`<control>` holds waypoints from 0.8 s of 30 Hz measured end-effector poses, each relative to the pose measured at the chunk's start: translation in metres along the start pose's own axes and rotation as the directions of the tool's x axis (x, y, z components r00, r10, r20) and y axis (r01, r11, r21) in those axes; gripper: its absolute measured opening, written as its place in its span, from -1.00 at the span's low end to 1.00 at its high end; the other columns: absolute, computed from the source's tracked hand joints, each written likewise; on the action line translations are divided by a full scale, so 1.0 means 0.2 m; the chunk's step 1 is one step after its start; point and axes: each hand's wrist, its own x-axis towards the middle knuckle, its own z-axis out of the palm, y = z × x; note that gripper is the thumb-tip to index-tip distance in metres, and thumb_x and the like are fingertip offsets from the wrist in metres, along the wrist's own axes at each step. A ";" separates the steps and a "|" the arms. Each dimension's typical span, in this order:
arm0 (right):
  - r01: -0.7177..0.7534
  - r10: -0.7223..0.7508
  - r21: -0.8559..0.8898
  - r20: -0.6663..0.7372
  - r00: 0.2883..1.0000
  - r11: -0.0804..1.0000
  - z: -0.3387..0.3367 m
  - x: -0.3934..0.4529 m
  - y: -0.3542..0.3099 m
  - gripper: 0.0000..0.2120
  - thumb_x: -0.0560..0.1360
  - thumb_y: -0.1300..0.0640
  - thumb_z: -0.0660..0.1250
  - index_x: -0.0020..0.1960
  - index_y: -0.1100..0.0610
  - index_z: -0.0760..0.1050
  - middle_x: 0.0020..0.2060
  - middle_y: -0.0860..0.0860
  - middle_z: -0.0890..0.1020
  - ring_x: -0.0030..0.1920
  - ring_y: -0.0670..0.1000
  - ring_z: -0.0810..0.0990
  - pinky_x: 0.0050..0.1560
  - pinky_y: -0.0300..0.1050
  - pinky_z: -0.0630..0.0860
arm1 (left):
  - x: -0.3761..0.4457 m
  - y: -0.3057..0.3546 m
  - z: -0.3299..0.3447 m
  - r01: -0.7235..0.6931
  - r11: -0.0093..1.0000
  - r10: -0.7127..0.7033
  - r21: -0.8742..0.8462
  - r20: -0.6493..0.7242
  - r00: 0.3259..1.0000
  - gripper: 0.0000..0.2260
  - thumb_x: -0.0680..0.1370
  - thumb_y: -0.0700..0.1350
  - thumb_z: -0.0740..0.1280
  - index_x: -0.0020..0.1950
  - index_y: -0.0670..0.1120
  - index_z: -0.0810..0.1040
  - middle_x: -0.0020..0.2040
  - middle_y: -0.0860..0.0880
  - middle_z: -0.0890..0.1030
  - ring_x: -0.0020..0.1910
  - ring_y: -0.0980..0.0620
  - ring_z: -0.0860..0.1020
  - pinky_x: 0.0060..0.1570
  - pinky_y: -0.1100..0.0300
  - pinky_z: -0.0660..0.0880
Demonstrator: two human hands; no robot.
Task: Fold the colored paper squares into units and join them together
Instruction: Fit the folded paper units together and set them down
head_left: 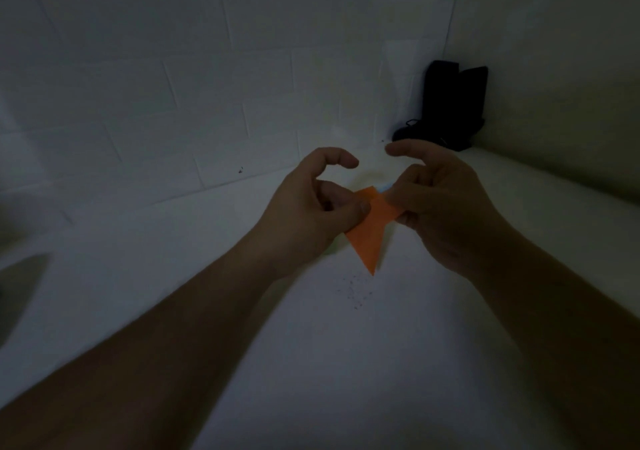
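there, orange paper unit (370, 234) tip-down

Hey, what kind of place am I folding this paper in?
Probably a dim indoor corner at a white table: a white brick-pattern wall stands behind, a dark object sits in the corner, and both hands hold orange folded paper.

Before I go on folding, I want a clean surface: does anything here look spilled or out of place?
Yes: tiny dark specks lie scattered on the white table, just below the tip of the folded orange paper that both hands pinch. They look like crumbs or grit. A dark object stands in the corner.
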 end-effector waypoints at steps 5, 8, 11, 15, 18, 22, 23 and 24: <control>-0.051 0.061 -0.115 0.083 0.995 0.992 0.03 -0.01 0.00 -0.51 0.46 0.49 0.33 0.24 0.03 0.53 -0.17 0.31 0.55 -0.15 0.17 0.53 0.09 0.34 0.56 | 0.00 -0.01 -0.01 -0.009 1.000 0.009 0.010 0.013 1.000 -0.57 0.53 -0.32 0.47 0.27 0.05 0.45 -0.16 -0.23 0.70 -0.23 -0.30 0.61 -0.13 -0.29 0.59; -0.050 0.052 -0.064 0.027 0.998 0.997 0.01 0.00 0.00 -0.51 0.44 0.52 0.33 0.23 0.06 0.55 -0.28 0.20 0.54 -0.23 0.10 0.56 -0.05 0.07 0.65 | 0.00 -0.01 -0.01 0.002 0.999 -0.002 0.035 0.003 1.000 -0.56 0.53 -0.24 0.50 0.29 0.10 0.45 -0.15 -0.16 0.72 -0.26 -0.11 0.60 -0.23 -0.03 0.56; -0.051 0.052 0.023 -0.067 0.996 0.998 -0.03 0.03 0.00 -0.53 0.46 0.51 0.27 0.22 0.08 0.54 -0.36 0.10 0.46 -0.35 -0.01 0.48 -0.22 -0.06 0.55 | 0.01 -0.02 -0.01 0.029 0.999 -0.027 0.039 -0.051 0.998 -0.57 0.53 -0.19 0.51 0.28 0.12 0.45 -0.13 -0.11 0.74 -0.39 0.04 0.53 -0.39 0.22 0.44; -0.074 0.074 -0.050 -0.002 0.997 0.996 -0.03 0.01 0.00 -0.53 0.49 0.47 0.28 0.23 0.00 0.53 -0.28 0.18 0.46 -0.27 0.12 0.43 -0.14 0.02 0.45 | 0.01 -0.02 -0.02 0.042 0.999 -0.041 0.027 -0.043 0.998 -0.57 0.53 -0.23 0.50 0.28 0.12 0.47 -0.12 -0.18 0.73 -0.33 -0.20 0.54 -0.26 0.07 0.48; -0.080 0.081 -0.098 0.015 0.997 0.992 -0.02 0.00 0.00 -0.52 0.47 0.47 0.35 0.26 0.02 0.53 -0.29 0.14 0.57 -0.26 0.03 0.55 -0.14 -0.10 0.55 | 0.00 -0.02 -0.03 0.027 0.998 -0.026 0.059 -0.015 1.000 -0.57 0.54 -0.24 0.49 0.29 0.12 0.46 -0.14 -0.16 0.73 -0.39 -0.03 0.52 -0.41 0.18 0.44; -0.066 0.061 -0.090 -0.055 0.997 0.994 -0.03 0.02 0.00 -0.48 0.47 0.46 0.37 0.35 0.09 0.47 -0.22 0.20 0.61 -0.21 0.06 0.60 -0.09 -0.06 0.59 | 0.01 -0.02 -0.02 0.022 0.998 -0.019 0.053 -0.058 0.998 -0.57 0.54 -0.19 0.51 0.30 0.15 0.46 -0.14 -0.09 0.75 -0.25 -0.22 0.63 -0.33 0.11 0.47; -0.080 0.075 -0.111 -0.046 0.996 0.991 -0.03 0.02 0.00 -0.45 0.48 0.44 0.37 0.40 0.08 0.43 -0.20 0.22 0.61 -0.21 0.05 0.61 -0.10 -0.07 0.59 | 0.01 -0.02 -0.02 0.023 0.998 -0.020 0.052 -0.056 0.998 -0.56 0.54 -0.19 0.51 0.31 0.14 0.46 -0.14 -0.09 0.75 -0.24 -0.27 0.63 -0.33 0.11 0.46; -0.092 0.090 -0.150 -0.024 0.996 0.984 -0.03 0.01 0.00 -0.41 0.48 0.43 0.38 0.42 0.04 0.41 -0.19 0.21 0.62 -0.20 0.04 0.62 -0.11 -0.09 0.58 | 0.01 -0.02 -0.02 0.022 0.998 -0.019 0.057 -0.046 0.999 -0.56 0.54 -0.20 0.50 0.31 0.13 0.45 -0.14 -0.10 0.74 -0.29 -0.26 0.60 -0.36 0.13 0.46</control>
